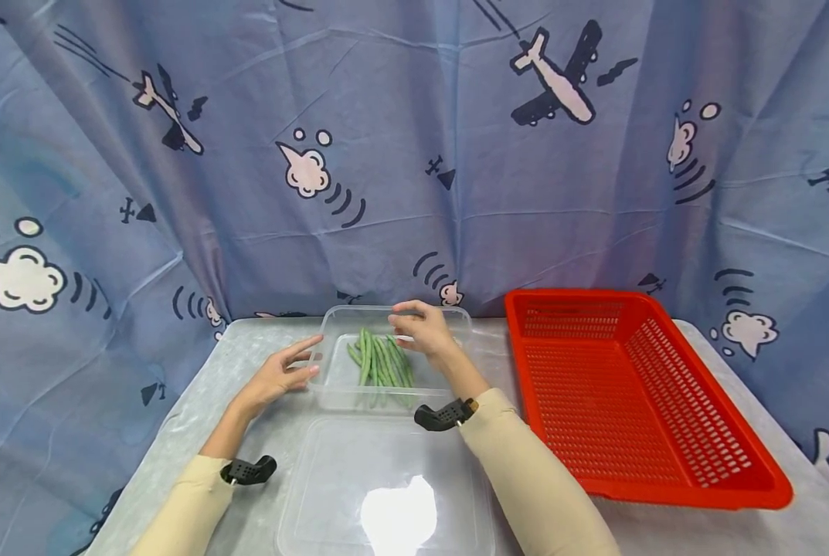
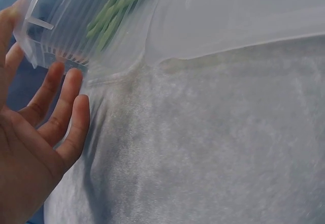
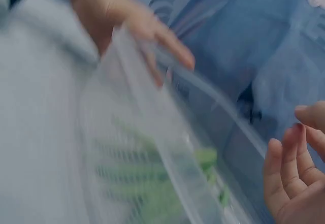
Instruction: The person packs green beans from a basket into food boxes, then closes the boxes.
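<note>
A clear plastic container (image 1: 334, 363) stands toward the back of the table, holding a bunch of green beans (image 1: 382, 361) laid lengthwise. My left hand (image 1: 280, 376) is at the container's left side, its fingers spread and lightly bent; in the left wrist view its fingertips (image 2: 73, 76) are right at the wall. Over the container's right part hovers my right hand (image 1: 422, 332), fingers loosely bent. Nothing shows between the right fingers (image 3: 292, 158) in the right wrist view. In front of the container lies a flat translucent lid (image 1: 338, 471).
To the right stands a large red plastic basket (image 1: 535, 409) with perforated walls. A pale cloth covers the table (image 1: 198, 409). Right behind the table hangs a blue curtain (image 1: 400, 208) printed with planes and clouds.
</note>
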Demonstrator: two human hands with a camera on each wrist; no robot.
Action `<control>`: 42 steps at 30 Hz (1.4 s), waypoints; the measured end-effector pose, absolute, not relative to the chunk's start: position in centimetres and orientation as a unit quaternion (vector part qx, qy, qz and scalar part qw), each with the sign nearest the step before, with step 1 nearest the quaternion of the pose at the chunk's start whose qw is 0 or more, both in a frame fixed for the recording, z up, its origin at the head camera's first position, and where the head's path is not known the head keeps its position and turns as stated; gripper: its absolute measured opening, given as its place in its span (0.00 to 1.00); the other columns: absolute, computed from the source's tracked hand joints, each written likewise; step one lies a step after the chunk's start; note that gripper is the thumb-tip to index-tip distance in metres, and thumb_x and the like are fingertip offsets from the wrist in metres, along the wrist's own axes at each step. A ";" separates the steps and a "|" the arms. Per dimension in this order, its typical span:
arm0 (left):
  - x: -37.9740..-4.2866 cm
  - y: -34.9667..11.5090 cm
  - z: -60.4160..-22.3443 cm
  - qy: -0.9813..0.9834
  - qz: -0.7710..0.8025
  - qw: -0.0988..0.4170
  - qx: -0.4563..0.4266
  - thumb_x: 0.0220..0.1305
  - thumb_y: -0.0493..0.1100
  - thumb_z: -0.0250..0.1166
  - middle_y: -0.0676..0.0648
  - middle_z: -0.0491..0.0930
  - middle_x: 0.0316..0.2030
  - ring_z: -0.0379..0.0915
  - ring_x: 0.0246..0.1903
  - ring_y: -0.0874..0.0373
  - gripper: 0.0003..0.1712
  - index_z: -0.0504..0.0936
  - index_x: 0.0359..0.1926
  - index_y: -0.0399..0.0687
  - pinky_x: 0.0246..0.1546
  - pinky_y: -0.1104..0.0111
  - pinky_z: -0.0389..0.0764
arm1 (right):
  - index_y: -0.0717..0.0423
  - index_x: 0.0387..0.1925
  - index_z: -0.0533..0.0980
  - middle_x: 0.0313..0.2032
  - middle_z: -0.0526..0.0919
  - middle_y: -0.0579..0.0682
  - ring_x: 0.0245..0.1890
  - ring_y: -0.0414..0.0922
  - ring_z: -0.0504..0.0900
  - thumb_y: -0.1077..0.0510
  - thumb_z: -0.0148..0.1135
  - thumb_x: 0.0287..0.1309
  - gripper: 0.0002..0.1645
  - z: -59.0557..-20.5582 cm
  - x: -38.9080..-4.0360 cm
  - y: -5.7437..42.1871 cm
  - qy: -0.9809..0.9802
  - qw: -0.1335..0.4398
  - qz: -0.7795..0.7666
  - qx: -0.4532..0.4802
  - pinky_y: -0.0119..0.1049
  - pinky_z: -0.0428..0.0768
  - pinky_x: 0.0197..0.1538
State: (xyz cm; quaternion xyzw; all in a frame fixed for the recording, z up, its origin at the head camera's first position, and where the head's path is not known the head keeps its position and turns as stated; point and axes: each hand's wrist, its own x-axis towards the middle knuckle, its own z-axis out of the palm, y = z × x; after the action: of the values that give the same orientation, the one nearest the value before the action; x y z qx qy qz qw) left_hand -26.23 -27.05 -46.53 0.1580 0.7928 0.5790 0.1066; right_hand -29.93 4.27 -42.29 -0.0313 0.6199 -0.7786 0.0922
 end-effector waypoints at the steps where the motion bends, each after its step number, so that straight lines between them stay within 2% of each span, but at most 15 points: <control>1: -26.3 -27.0 -46.5 0.794 0.579 0.108 0.154 0.74 0.38 0.62 0.28 0.54 0.73 0.51 0.71 0.32 0.37 0.60 0.78 0.46 0.52 0.52 0.77 | 0.61 0.50 0.80 0.35 0.83 0.55 0.35 0.50 0.81 0.65 0.68 0.64 0.14 -42.2 -29.7 4.0 0.610 0.086 -0.787 -0.033 0.49 0.82 0.47; 4: -26.3 -26.9 -46.6 0.792 0.580 0.111 0.153 0.75 0.38 0.61 0.28 0.54 0.73 0.51 0.71 0.33 0.36 0.60 0.79 0.48 0.52 0.52 0.78 | 0.61 0.48 0.81 0.35 0.82 0.54 0.32 0.48 0.80 0.66 0.68 0.65 0.10 -41.9 -29.0 3.3 0.577 0.078 -0.812 -0.036 0.47 0.82 0.44; 8: -26.0 -26.7 -46.5 0.789 0.586 0.113 0.146 0.75 0.40 0.61 0.29 0.54 0.73 0.54 0.70 0.35 0.36 0.60 0.79 0.52 0.52 0.53 0.78 | 0.59 0.45 0.81 0.36 0.81 0.53 0.32 0.48 0.80 0.66 0.67 0.65 0.08 -41.7 -27.9 2.5 0.555 0.073 -0.827 -0.043 0.43 0.81 0.41; 15: -24.8 -26.5 -46.2 0.797 0.581 0.090 0.137 0.75 0.43 0.63 0.28 0.57 0.71 0.63 0.64 0.33 0.35 0.62 0.77 0.46 0.51 0.49 0.78 | 0.59 0.45 0.81 0.37 0.81 0.52 0.32 0.46 0.78 0.65 0.66 0.66 0.07 -41.5 -25.3 1.3 0.523 0.068 -0.847 -0.059 0.37 0.79 0.38; 22: -24.0 -25.9 -46.2 0.805 0.577 0.066 0.122 0.76 0.45 0.61 0.31 0.64 0.69 0.68 0.62 0.33 0.33 0.64 0.76 0.48 0.51 0.49 0.78 | 0.65 0.45 0.79 0.35 0.81 0.50 0.29 0.42 0.77 0.66 0.64 0.66 0.08 -42.0 -23.1 0.5 0.523 0.050 -0.848 -0.072 0.33 0.80 0.34; 28: -22.8 -25.5 -46.4 0.803 0.583 0.064 0.105 0.76 0.45 0.61 0.31 0.65 0.68 0.68 0.62 0.34 0.33 0.62 0.77 0.48 0.51 0.50 0.78 | 0.69 0.47 0.78 0.33 0.81 0.53 0.28 0.42 0.77 0.64 0.66 0.66 0.12 -42.6 -21.9 0.3 0.549 0.035 -0.830 -0.089 0.33 0.80 0.33; 34: -22.2 -25.3 -46.4 0.799 0.591 0.055 0.098 0.76 0.45 0.61 0.29 0.65 0.67 0.68 0.62 0.33 0.34 0.60 0.77 0.48 0.52 0.47 0.78 | 0.72 0.47 0.77 0.29 0.81 0.51 0.27 0.43 0.77 0.63 0.66 0.66 0.15 -43.1 -20.7 0.4 0.582 0.031 -0.801 -0.134 0.33 0.80 0.31; 39: -21.8 -25.4 -46.5 0.796 0.595 0.058 0.093 0.76 0.46 0.61 0.28 0.66 0.67 0.68 0.61 0.31 0.36 0.58 0.78 0.47 0.51 0.47 0.78 | 0.74 0.47 0.77 0.32 0.82 0.54 0.29 0.46 0.80 0.65 0.66 0.65 0.15 -43.6 -19.9 0.8 0.600 0.032 -0.783 -0.162 0.34 0.80 0.32; 42: -21.4 -25.6 -46.7 0.796 0.596 0.060 0.089 0.76 0.46 0.61 0.29 0.66 0.66 0.69 0.60 0.32 0.36 0.58 0.78 0.48 0.50 0.48 0.79 | 0.73 0.49 0.77 0.36 0.83 0.55 0.34 0.53 0.83 0.65 0.67 0.64 0.16 -44.0 -19.4 1.2 0.614 0.041 -0.770 -0.171 0.37 0.82 0.35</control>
State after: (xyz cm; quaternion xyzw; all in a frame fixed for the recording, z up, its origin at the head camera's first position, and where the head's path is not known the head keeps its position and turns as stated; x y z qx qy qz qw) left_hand -21.45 -25.64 -46.65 0.0889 0.7960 0.5957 0.0598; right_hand -19.42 1.16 -44.02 -0.1705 0.6137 -0.7698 0.0415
